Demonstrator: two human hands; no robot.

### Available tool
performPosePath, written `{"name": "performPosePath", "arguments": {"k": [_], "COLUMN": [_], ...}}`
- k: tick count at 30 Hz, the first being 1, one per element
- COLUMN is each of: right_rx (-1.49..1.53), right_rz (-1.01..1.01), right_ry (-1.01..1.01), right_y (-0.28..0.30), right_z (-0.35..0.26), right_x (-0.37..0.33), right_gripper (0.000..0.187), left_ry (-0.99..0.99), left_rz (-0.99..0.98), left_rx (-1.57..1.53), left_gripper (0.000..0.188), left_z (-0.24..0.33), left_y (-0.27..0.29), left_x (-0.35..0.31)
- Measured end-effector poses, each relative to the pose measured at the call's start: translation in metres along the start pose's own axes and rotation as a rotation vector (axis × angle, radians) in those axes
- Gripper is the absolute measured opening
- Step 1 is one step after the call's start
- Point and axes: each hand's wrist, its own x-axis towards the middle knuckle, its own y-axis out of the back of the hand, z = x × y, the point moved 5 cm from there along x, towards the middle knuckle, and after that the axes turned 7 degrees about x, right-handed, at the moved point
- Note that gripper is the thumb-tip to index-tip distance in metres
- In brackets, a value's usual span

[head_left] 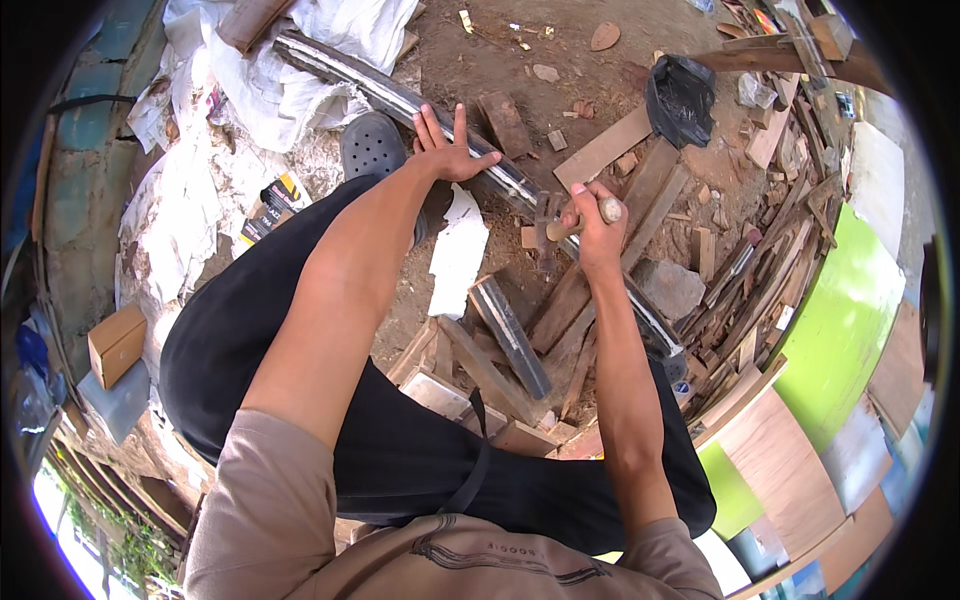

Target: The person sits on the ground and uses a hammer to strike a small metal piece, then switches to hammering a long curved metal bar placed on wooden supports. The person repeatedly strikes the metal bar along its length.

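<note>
A long dark beam (385,92) with a white streak along its top runs slantwise from the upper left to beside my right knee. My left hand (447,152) rests on it, palm down with fingers spread. My right hand (600,232) is closed round the wooden handle of a hammer (546,232). The hammer's head is over the beam, farther along it than my left hand; whether it touches the beam I cannot tell. A short dark block (512,340) with a similar white streak lies nearer to me, apart from the beam.
Wood offcuts (655,200) and a grey stone (668,288) lie right of the beam. A black plastic bag (682,100) sits farther off. White sheeting (250,90) covers ground at the left, near my grey clog (372,146). Green board (842,320) stands at the right.
</note>
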Motion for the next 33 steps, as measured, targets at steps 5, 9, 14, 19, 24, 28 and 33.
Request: {"name": "performPosePath", "arguments": {"k": [5,9,14,19,24,28,33], "right_rx": [0.017,-0.005,-0.289,-0.200,-0.041,-0.083,-0.500], "right_rz": [0.087,0.093,0.013,-0.036,-0.173,-0.108,0.124], "right_ry": [-0.160,-0.201,-0.069,0.220,0.262,0.164,0.386], "right_y": [-0.027,-0.050,-0.094,-0.098,-0.076,-0.038,0.000], "right_z": [0.007,0.014,0.004,-0.020,-0.043,-0.051,-0.009], "right_x": [0.027,0.048,0.075,0.119,0.107,0.039,-0.052], "right_gripper": [0.034,0.032,0.030,0.029,0.025,0.017,0.022], "left_ry": [0.034,0.019,0.005,-0.005,0.041,0.061,0.041], "left_rz": [-0.075,-0.081,-0.068,-0.041,-0.088,-0.105,-0.086], "left_rx": [0.018,0.020,0.061,0.022,0.029,0.058,0.007], "left_gripper": [0.121,0.121,0.117,0.110,0.108,0.107,0.114], "left_z": [0.001,-0.002,-0.003,0.002,-0.002,0.000,-0.002], "left_y": [0.004,0.004,0.004,0.006,0.008,0.004,0.003], "left_x": [-0.003,-0.002,0.000,0.001,0.000,0.003,0.001]}}
